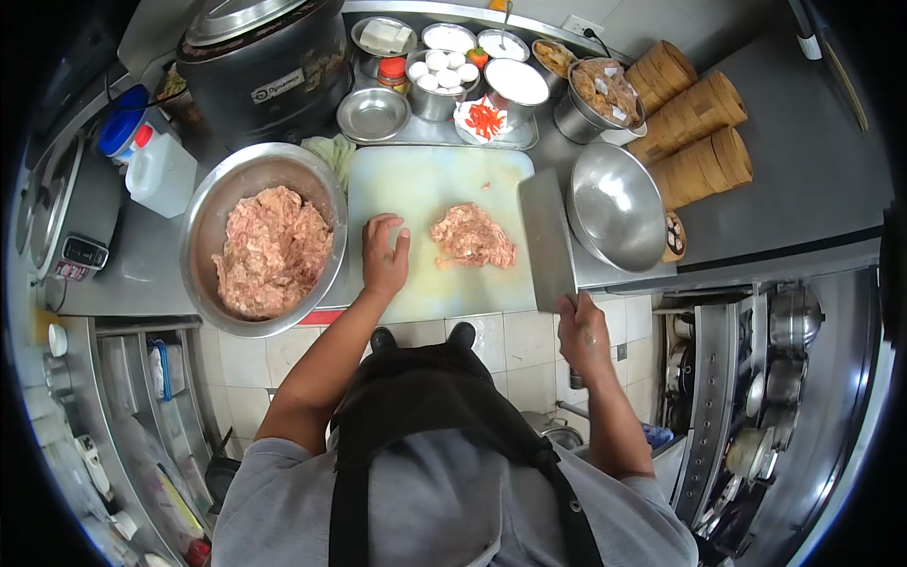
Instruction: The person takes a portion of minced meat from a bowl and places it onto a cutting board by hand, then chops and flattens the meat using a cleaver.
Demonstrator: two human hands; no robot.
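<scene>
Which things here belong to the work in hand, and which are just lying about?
Seemingly in use:
cleaver in the right hand
cutting board
meat mound
meat-filled bowl

Apparently just lying about:
bamboo steamers
white jug
eggs
red strips

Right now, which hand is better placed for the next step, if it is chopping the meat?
Probably the right hand: it holds the cleaver, whose blade is beside the meat on the cutting board. The left hand holds no tool.

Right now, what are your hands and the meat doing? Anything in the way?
Left hand open over cutting board. Right hand grips cleaver. Minced meat between left hand and cleaver, nothing covering it.
</scene>
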